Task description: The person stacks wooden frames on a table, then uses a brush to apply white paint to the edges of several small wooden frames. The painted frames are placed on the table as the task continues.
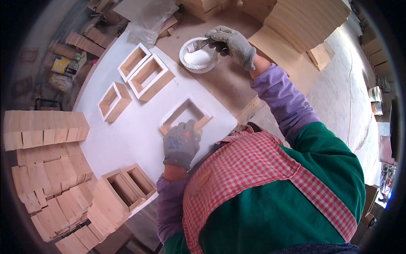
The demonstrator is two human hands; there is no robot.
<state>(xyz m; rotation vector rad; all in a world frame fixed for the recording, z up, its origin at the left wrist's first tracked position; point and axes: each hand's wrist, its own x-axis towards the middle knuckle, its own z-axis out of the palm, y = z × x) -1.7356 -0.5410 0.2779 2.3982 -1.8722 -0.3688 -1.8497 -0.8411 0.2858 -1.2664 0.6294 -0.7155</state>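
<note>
My gloved left hand (181, 144) grips the near side of a small rectangular wooden frame (203, 122) on the white board. White coating covers part of the frame's rim; its near edges show bare wood. In my gloved right hand (233, 44) is a flat paintbrush (197, 46), held by the handle with its bristles over a round bowl (199, 70) of white paint. Farther left on the board lie a narrow wooden box (135, 62), a larger one (152, 79) and a smaller one (115, 102), all with white rims.
Unpainted wooden boxes (127, 187) sit at the board's near-left corner (136, 158), beside tall stacks of more boxes (47, 171). Clear plastic sheeting (144, 30) overlaps the far edge. Large wood panels (304, 25) stand beyond my right arm. Buckets (376, 95) are at the far right.
</note>
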